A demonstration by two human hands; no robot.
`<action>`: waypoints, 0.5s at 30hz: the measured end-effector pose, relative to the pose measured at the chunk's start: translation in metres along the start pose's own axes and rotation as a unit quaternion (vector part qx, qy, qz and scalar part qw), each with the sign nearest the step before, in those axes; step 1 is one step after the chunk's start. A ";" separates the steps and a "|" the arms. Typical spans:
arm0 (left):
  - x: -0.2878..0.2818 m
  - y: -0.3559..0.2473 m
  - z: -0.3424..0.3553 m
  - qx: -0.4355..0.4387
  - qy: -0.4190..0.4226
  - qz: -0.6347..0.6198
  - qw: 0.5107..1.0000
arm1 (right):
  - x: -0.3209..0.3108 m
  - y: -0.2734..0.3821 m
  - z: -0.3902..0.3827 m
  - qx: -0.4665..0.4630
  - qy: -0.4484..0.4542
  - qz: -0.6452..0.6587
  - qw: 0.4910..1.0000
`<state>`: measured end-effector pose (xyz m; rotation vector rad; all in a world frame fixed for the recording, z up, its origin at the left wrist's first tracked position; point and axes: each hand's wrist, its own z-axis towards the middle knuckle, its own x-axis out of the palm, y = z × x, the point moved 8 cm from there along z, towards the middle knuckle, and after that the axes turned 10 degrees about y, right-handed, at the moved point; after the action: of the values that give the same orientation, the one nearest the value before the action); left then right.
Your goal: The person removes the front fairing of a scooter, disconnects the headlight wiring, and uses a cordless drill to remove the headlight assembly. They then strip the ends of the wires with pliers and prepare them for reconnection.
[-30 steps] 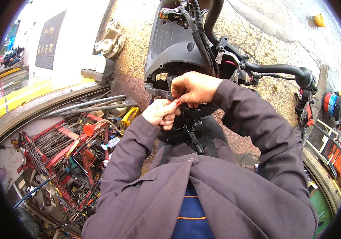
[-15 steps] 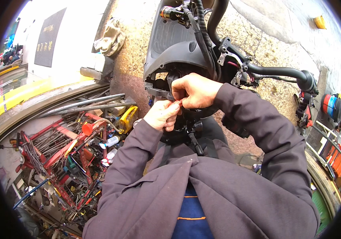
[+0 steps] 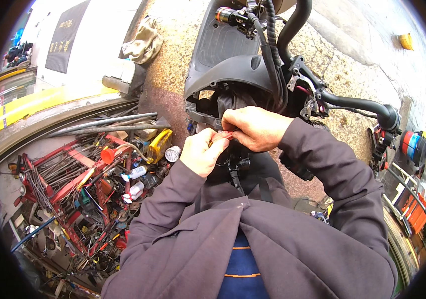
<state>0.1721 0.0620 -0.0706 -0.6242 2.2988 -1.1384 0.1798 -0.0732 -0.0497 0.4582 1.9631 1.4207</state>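
Observation:
My left hand (image 3: 199, 152) and my right hand (image 3: 260, 129) meet in front of an opened scooter body (image 3: 240, 74). Between their fingertips is a small, thin red piece (image 3: 229, 135), pinched from both sides. Its exact kind is too small to make out. Just beyond my fingers, the dark opening under the grey panel shows black parts inside. A black handlebar (image 3: 357, 101) with bare metal lever brackets (image 3: 308, 89) reaches out to the right. Black cables (image 3: 272, 60) run down beside the panel. Below my hands, other dark parts are partly hidden.
At the left, a red metal rack (image 3: 68, 187) is heaped with tools, rods and bottles. A yellow container (image 3: 159, 145) and a white round can (image 3: 172, 153) stand by it. Rolls of coloured tape (image 3: 415, 145) hang at the right. A cloth (image 3: 144, 41) lies at the upper left.
The view has shifted slightly, with the scooter now further right. My right hand has come lower and turned, its fingers less curled. More of the red piece shows between the fingertips.

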 end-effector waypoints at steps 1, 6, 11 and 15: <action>0.000 0.002 0.000 -0.017 0.002 -0.010 1.000 | 0.001 -0.001 0.001 0.000 0.005 0.004 1.000; 0.006 0.012 -0.001 -0.068 0.045 -0.128 0.988 | 0.002 -0.002 0.002 -0.004 0.008 0.014 1.000; 0.006 0.013 -0.002 -0.064 0.050 -0.162 0.983 | 0.004 -0.004 0.000 0.016 0.016 0.011 1.000; 0.003 0.002 -0.002 -0.020 0.023 -0.068 0.997 | 0.005 -0.004 0.000 0.010 0.012 -0.012 1.000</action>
<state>0.1683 0.0629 -0.0720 -0.7884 2.3540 -1.1814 0.1765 -0.0716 -0.0550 0.4263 1.9973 1.3989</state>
